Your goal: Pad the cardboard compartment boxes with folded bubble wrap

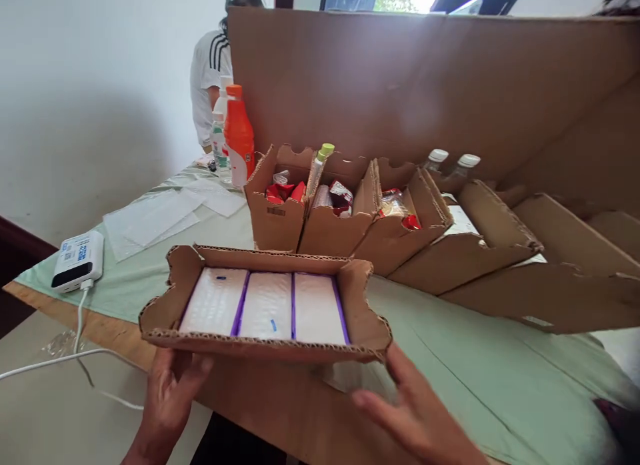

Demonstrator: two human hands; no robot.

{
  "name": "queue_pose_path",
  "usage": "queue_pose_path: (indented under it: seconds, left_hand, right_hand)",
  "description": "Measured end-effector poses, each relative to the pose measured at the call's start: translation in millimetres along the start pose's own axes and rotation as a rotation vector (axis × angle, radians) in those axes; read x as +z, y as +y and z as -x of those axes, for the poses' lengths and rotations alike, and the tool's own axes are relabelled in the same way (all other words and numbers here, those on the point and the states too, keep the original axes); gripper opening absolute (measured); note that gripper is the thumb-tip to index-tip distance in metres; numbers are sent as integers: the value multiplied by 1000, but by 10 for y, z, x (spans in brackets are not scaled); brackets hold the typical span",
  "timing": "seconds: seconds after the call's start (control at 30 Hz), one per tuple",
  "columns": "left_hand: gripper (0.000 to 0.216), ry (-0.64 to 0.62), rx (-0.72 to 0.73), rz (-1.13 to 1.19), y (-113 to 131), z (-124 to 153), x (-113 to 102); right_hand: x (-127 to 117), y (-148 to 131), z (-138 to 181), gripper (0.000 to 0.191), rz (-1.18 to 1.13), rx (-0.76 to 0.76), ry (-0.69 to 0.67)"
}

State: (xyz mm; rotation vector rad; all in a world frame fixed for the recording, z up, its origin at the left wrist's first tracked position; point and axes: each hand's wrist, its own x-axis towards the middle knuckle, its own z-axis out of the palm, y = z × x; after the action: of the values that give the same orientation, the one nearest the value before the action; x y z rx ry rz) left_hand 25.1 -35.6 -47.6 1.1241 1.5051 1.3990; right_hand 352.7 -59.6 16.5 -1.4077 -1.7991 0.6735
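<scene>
Close in front of me is an open cardboard box [280, 351], tilted slightly, with low cut-out ends. Three white packs with purple edges, which look like tissue packs [266, 305], lie side by side in it. My left hand [167, 395] grips the box at its near left corner, thumb against the front wall and the other fingers partly hidden. At the near right corner my right hand [413, 411] holds the box, its fingers reaching behind the end wall and its thumb spread in front. Whether the box's underside touches the table cannot be made out.
Several cardboard bins [337, 231] with packaged items stand in a row behind, before a tall cardboard panel [400, 78]. An orange bottle [239, 135], clear plastic sheets [160, 218] and a cabled white power bank [79, 261] are on the left. A person [205, 85] is behind.
</scene>
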Motion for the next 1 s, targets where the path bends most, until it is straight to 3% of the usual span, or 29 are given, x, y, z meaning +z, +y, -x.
queue_pose_path:
  seconds: [0.07, 0.17, 0.27, 0.37, 0.5, 0.77, 1.0]
  left_hand:
    - [63, 17, 26, 6, -23, -45, 16]
    - [63, -6, 66, 51, 40, -147, 130]
    - [55, -121, 112, 100, 223, -292, 436]
    - [49, -271, 173, 150, 402, -495, 844]
    - [49, -374, 198, 155, 399, -692, 1180]
    - [54, -459, 208, 333, 25, -689, 1094]
    - [42, -385, 90, 115, 235, -795, 1189]
  right_hand:
    - [225, -40, 11, 62, 11, 7, 26]
    - [360, -48, -16, 39, 34, 9, 169]
    - [233, 53, -9, 22, 81, 61, 311]
    - [25, 219, 2, 22, 144, 144, 398]
    - [-86, 455, 2, 27, 138, 239, 366]
    - [108, 781, 95, 41, 22, 341, 257]
    - [63, 745, -71, 40, 90, 351, 204]
